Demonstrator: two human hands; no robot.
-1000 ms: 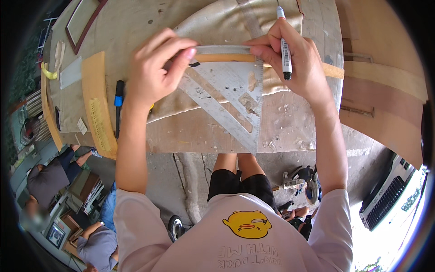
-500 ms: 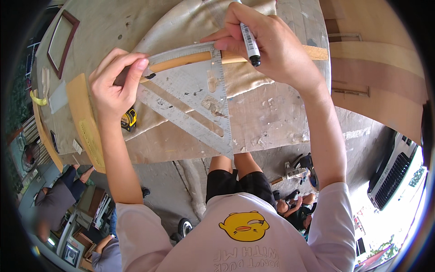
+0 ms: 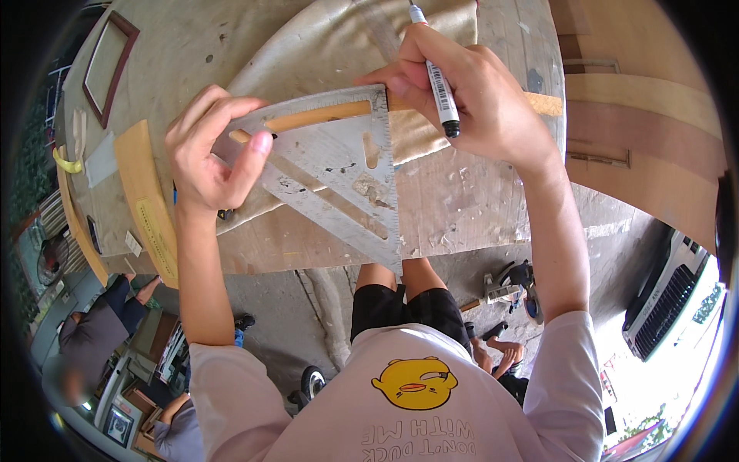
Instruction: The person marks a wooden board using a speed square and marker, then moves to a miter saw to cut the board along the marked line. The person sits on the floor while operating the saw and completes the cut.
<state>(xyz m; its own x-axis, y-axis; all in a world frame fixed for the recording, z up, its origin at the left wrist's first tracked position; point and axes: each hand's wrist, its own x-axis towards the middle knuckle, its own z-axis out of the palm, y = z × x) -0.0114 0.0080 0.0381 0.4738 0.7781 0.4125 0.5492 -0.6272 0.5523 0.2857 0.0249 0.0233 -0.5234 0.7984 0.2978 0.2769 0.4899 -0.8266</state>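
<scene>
A worn metal set square (image 3: 327, 158) lies over a narrow wooden strip (image 3: 545, 104), which shows through the square's long slot and sticks out past its right edge. My left hand (image 3: 212, 150) grips the square's left end, thumb on its face and fingers along the upper edge. My right hand (image 3: 481, 96) is closed around a white marker (image 3: 440, 88), its black end pointing down towards me and its other end up and away. Fingertips of that hand press by the strip at the square's upper right corner. Behind my left wrist, a tape measure (image 3: 224, 214) is mostly hidden.
A beige cloth (image 3: 308, 50) lies under the work on the stained table (image 3: 477, 208). At left are a curved wooden board (image 3: 146, 204), a yellow curved object (image 3: 66, 160) and a dark red frame (image 3: 127, 38). Wood panels (image 3: 647, 115) stand right; other people (image 3: 96, 335) are below.
The set square and both hands have shifted slightly right and towards me in the picture. My left thumb has spread further onto the square, and the left hand now covers most of the tape measure.
</scene>
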